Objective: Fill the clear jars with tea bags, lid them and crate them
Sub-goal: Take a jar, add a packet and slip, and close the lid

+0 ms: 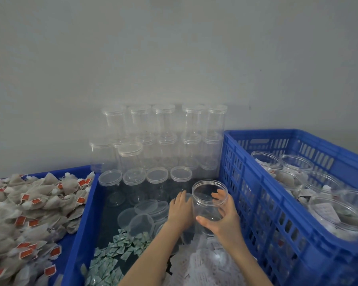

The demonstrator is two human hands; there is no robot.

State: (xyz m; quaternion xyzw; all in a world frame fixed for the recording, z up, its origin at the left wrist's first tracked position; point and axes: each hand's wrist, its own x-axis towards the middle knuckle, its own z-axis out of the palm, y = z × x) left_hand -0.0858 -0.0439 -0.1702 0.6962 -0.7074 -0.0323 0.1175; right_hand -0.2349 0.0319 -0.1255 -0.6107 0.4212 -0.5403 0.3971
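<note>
Right hand point(221, 215), smooth clear cylindrical jar point(209, 203)

Clear, colourless jars point(165, 139) stacked by a pale grey wall point(174, 48); loose lids point(147, 215) clear too. Crate point(277, 203) bright blue with a slotted grid pattern, and the tray point(82, 234) the same blue. Tea bags point(29, 213) greyish beige with orange-red tags. Small sachets point(112, 256) pale green and white
</note>
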